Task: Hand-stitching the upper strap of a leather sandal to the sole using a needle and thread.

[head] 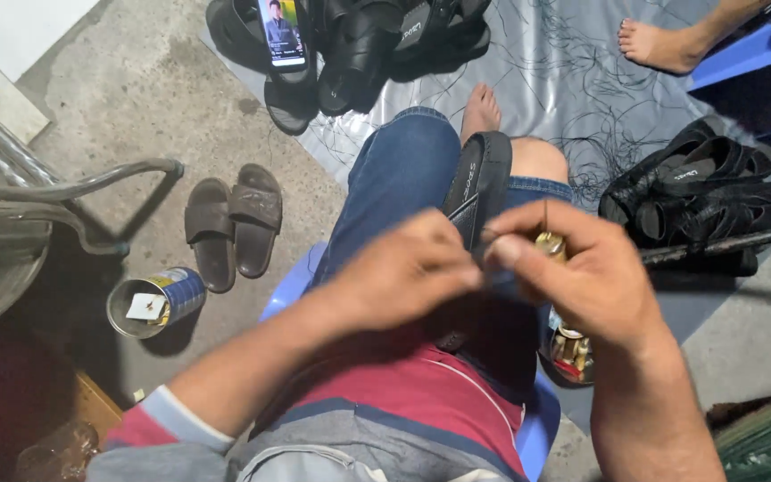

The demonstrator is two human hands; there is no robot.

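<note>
Head view, places given from the black sandal [477, 183] that stands on edge across the person's lap.

- Black sandal: sole upright, resting between the knees on blue jeans, its lower end hidden behind the hands.
- Left hand [403, 268]: just below and left of the sandal, fingers pinched shut toward the right hand; what they pinch is too small and blurred to tell.
- Right hand [586, 272]: just below and right of the sandal, thumb and forefinger closed on a small gold-coloured piece [551, 243]; fingertips of both hands nearly meet in front of the sandal's lower part.
- Container of gold-coloured bits [571, 350]: below the sandal, under the right wrist, partly hidden.
- Blue plastic stool [539, 428]: beneath the person, edges showing below the sandal.
- Pair of brown slides [234, 223]: well left of the sandal, on the concrete floor.
- Open tin can [155, 302]: left and lower, near the brown slides, a scrap of paper inside.
- Metal chair frame [64, 192]: far left.
- Heap of black sandals [702, 192]: right of the sandal, on grey plastic sheeting [564, 62].
- Second heap of black sandals [377, 40]: above, with a lit phone [282, 34] propped against it.
- Another person's bare foot [662, 45]: upper right, well apart.
</note>
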